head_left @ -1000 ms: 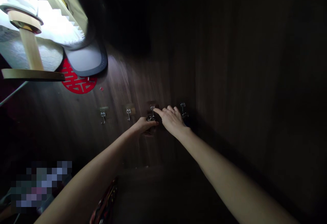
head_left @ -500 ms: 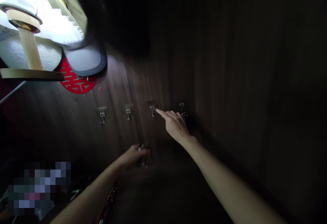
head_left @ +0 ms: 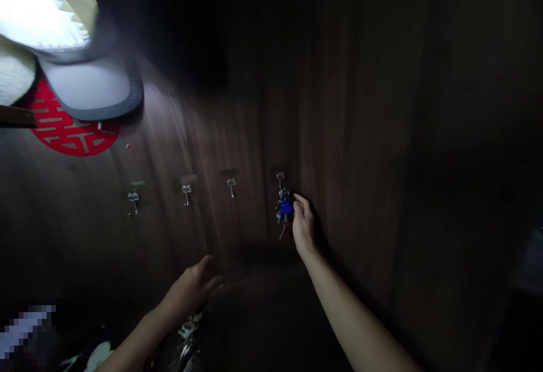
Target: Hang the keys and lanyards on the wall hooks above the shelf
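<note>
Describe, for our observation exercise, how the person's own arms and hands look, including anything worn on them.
The left hand and right hand are ungloved, and the left forearm and right forearm show no sleeves. No watch or bracelet is visible on either wrist. The left fingers are blurred and the light is dim, so I cannot rule out a small ring.

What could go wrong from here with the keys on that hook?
The bunch of keys could slip off if bumped: it hangs from the rightmost hook, with the right hand close beside it; whether they touch is unclear.

The keys might tangle if pulled, as several pieces hang clustered together.

The dim light on the dark wood panel might make it easy to misjudge where the hook's tip is.
</note>
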`<action>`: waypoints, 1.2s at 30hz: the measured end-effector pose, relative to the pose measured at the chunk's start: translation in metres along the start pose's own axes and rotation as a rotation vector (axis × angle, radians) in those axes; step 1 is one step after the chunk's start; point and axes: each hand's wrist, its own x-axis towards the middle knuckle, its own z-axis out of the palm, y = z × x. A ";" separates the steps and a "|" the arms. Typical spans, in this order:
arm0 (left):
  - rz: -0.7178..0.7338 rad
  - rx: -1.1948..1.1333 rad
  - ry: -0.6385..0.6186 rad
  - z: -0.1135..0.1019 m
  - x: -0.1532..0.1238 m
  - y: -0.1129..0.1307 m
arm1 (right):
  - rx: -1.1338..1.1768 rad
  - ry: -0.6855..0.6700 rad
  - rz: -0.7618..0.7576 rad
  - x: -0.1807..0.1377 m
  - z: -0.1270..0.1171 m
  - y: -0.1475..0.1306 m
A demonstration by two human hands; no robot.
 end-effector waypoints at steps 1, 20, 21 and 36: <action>0.060 -0.065 -0.005 0.000 0.010 0.019 | 0.047 -0.034 0.085 0.001 0.000 0.000; 0.129 -0.890 0.045 0.082 0.130 0.168 | -0.462 -0.161 -0.238 -0.005 -0.026 -0.019; 0.119 -0.917 0.036 0.080 0.129 0.169 | -0.479 -0.137 -0.289 -0.004 -0.027 -0.025; 0.025 -0.987 -0.123 0.069 0.119 0.175 | -0.744 -0.327 -0.359 0.043 -0.012 -0.056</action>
